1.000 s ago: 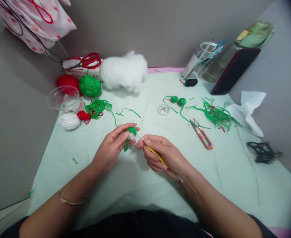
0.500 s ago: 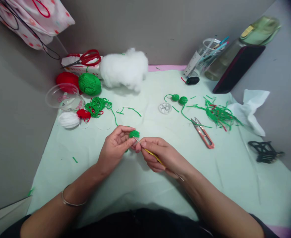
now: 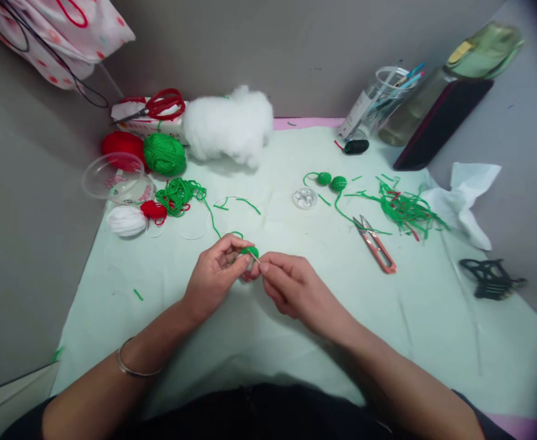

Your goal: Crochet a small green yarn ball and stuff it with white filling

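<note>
Between the fingers of my left hand [image 3: 217,269] is a small green crocheted piece [image 3: 250,251], with white showing just below its green part. My right hand [image 3: 298,284] is closed on a crochet hook [image 3: 256,259]. Only the hook's thin metal front end shows; its tip meets the green piece, and the handle is hidden behind my fingers. A green yarn strand [image 3: 213,221] runs from a loose green tangle [image 3: 182,197] toward my left hand.
At the back left sit a green yarn ball [image 3: 164,154], red-handled scissors [image 3: 165,104] and white stuffing [image 3: 229,125]. Rightward lie two green crocheted balls [image 3: 338,183], thread snips [image 3: 376,244], yarn scraps [image 3: 405,211], a black claw clip [image 3: 490,278] and a phone-like dark slab [image 3: 442,125].
My right hand has turned, so the hook's yellow handle and rear end no longer show. The green piece has tilted and sits slightly lower, with more white visible beneath it.
</note>
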